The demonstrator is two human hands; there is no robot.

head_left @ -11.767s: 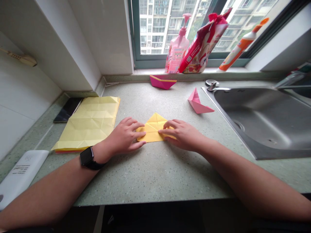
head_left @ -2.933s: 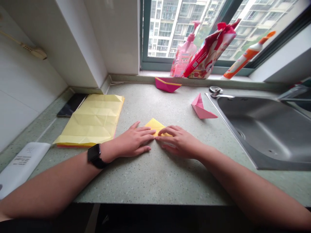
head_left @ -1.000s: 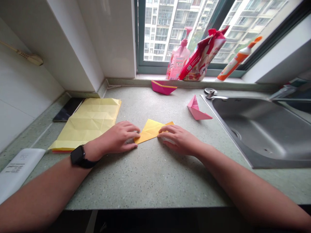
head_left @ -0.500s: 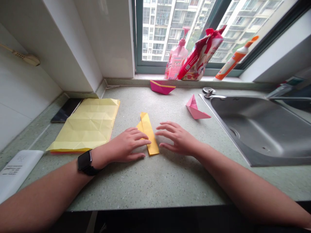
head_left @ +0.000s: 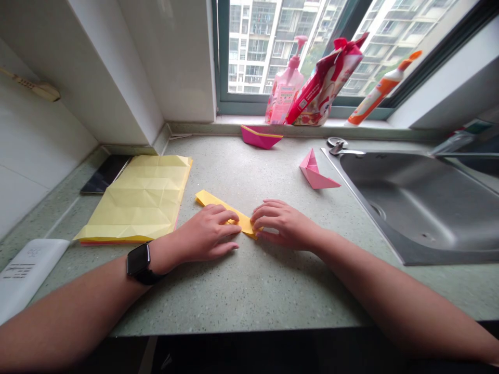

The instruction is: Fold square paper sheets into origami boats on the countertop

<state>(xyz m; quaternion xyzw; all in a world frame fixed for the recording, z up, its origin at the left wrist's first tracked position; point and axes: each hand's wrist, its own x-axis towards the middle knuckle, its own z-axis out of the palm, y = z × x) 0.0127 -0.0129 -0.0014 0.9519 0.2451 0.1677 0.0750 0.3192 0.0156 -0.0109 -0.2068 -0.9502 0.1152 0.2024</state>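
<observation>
A folded yellow paper strip [head_left: 212,201] lies slanted on the green counter [head_left: 249,280]. My left hand [head_left: 202,236], a black watch on its wrist, presses flat on the strip's middle with fingers stretched out. My right hand [head_left: 283,226] has its fingertips curled onto the strip's near right end. Much of the strip is hidden under both hands.
A stack of creased yellow sheets [head_left: 144,197] and a dark phone [head_left: 103,174] lie at left, a white device [head_left: 23,270] at near left. Two pink paper boats [head_left: 260,136] [head_left: 314,171] sit farther back. A steel sink [head_left: 421,202] is at right. Bottles and a red pouch [head_left: 323,83] line the sill.
The yellow paper went from a flat wide shape to a narrow strip, then turned from near upright to slanting left. My right hand closed back onto its end.
</observation>
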